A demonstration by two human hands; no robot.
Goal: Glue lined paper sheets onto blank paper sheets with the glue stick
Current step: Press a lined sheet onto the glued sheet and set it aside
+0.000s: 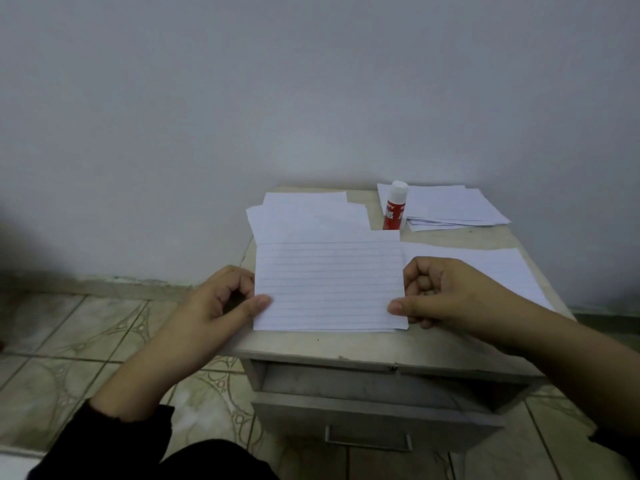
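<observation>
A lined paper sheet is held just above the small table, lines facing up. My left hand pinches its left edge between thumb and curled fingers. My right hand pinches its right edge the same way. A red glue stick with a white cap stands upright behind the sheet, near the back of the table. Blank sheets lie behind the lined sheet at the back left, and another blank sheet lies under my right hand.
A stack of paper sheets lies at the back right corner beside the glue stick. The table's drawer hangs partly open below the front edge. A plain wall stands right behind the table; tiled floor lies to the left.
</observation>
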